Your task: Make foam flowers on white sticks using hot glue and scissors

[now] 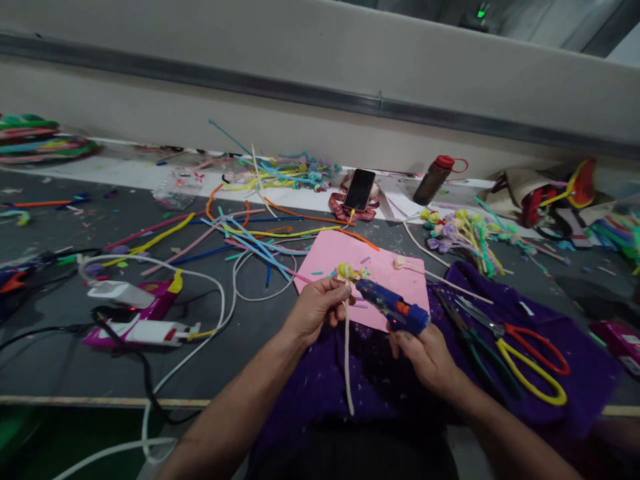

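1. Head view shows the left hand pinching a white stem just below its yellow bud; the fingers are closed narrowly on the stem, which hangs down past the wrist toward the lap.
2. The right hand is wrapped around the handle of a blue glue gun, whose nozzle points left and sits just beside the bud, near or touching it; I cannot tell which.
3. Both hands work over the near edge of a pink sheet and a purple cloth that drapes over the table's front edge.
4. Open grey tabletop lies left of the left hand, crossed by 1 white cable; farther left rests a pink charger block.
5. Right of the glue gun lie 2 cutting tools on the cloth: dark pliers and scissors with yellow and red handles.
6. Behind the sheet: 1 phone, 1 brown bottle with a red cap, a bunch of finished flowers, and many loose coloured pipe cleaners, too tangled to count.
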